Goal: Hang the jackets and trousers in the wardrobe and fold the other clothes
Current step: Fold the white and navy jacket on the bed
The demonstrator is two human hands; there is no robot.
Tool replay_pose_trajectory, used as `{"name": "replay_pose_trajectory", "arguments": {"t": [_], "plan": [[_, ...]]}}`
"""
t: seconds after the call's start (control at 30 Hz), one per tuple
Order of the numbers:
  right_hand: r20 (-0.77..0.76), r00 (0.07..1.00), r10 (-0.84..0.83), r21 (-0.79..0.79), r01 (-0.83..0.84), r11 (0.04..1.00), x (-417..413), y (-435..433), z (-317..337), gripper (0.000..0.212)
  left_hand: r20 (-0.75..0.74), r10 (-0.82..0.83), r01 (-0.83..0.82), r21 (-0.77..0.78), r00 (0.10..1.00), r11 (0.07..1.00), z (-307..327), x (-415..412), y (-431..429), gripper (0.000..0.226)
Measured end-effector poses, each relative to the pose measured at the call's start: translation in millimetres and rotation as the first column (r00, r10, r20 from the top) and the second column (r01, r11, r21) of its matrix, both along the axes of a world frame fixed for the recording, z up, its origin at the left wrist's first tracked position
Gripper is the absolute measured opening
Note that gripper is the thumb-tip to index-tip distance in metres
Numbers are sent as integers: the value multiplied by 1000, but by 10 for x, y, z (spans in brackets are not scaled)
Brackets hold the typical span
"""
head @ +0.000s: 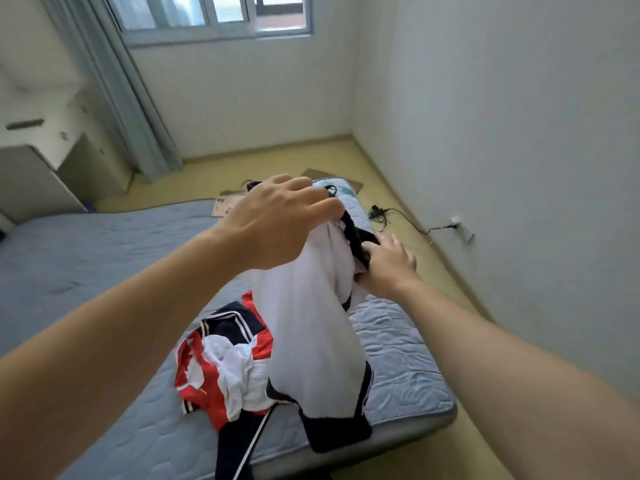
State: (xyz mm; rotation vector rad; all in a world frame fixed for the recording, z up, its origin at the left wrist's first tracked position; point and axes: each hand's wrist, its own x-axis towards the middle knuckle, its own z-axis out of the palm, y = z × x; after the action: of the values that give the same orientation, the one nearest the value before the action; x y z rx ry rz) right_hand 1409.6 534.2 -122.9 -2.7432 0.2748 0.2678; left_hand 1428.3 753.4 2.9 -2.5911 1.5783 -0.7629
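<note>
A white jacket with dark navy trim (311, 327) hangs above the mattress, its dark hem reaching the mattress's near edge. My left hand (277, 220) grips its top, fingers curled round the dark collar. My right hand (388, 265) is just to the right and lower, holding a fold of the white cloth and dark trim. Under the jacket a heap of red, white and navy clothes (221, 362) lies on the mattress, with a navy trouser leg with a white stripe (242, 445) trailing off the near edge.
The blue quilted mattress (104, 258) lies on a yellow floor. A black cable and charger (381, 213) run to a wall socket (457, 225) on the right. A grey cabinet (34, 168) and a curtain (121, 91) stand at the left, below a window.
</note>
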Motion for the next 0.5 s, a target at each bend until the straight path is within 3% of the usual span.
{"name": "replay_pose_trajectory", "arguments": {"t": [0.07,0.1,0.17,0.27,0.4,0.5], "plan": [[-62,998,-3,23,5,1000,-104,-127,230,9,48,29,-30,31,998,999,186,-61,-39,43],[-65,998,1,64,3,998,-155,-198,333,5,64,42,-45,40,997,998,256,-82,-50,44],[-37,999,31,97,-27,995,-227,-343,517,17,75,79,-82,47,994,995,359,-100,-51,48],[-12,999,53,23,-53,998,-303,-511,847,23,43,145,-146,39,989,988,453,-28,7,58],[109,992,59,-103,-48,993,-325,-694,1341,39,-170,237,-237,21,956,971,478,186,62,60],[199,974,109,-239,-60,969,-348,-773,1681,35,-306,291,-297,29,906,954,529,290,69,52]]}}
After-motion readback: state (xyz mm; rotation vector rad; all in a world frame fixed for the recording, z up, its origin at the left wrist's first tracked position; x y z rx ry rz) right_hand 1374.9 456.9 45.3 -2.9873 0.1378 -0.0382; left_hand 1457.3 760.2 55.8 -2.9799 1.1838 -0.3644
